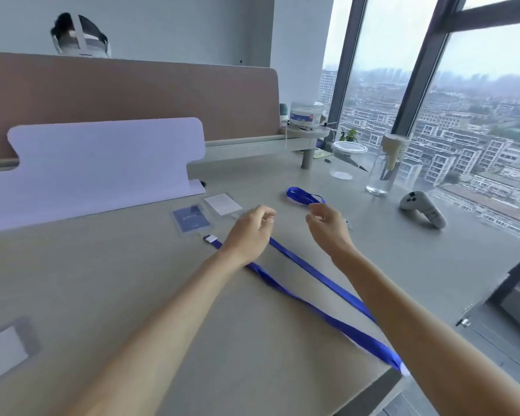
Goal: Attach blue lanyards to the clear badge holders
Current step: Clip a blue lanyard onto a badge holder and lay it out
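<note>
A clear badge holder with a blue card (192, 220) lies on the grey desk, and a long blue lanyard (318, 298) runs from its lower end toward the desk's near right corner. A second clear badge holder with a white card (222, 203) lies just behind it. A coiled blue lanyard (303, 196) rests farther right. My left hand (250, 232) hovers over the long lanyard with fingers loosely curled and nothing in them. My right hand (327, 225) hovers just in front of the coiled lanyard, fingers curled and apart, holding nothing.
A white cut-out board (102, 163) stands at the back left before a brown partition (132, 94). A clear lidded jar (346, 160), a tall glass (383, 172) and a grey controller (422, 208) sit at the right. A person's head shows behind the partition.
</note>
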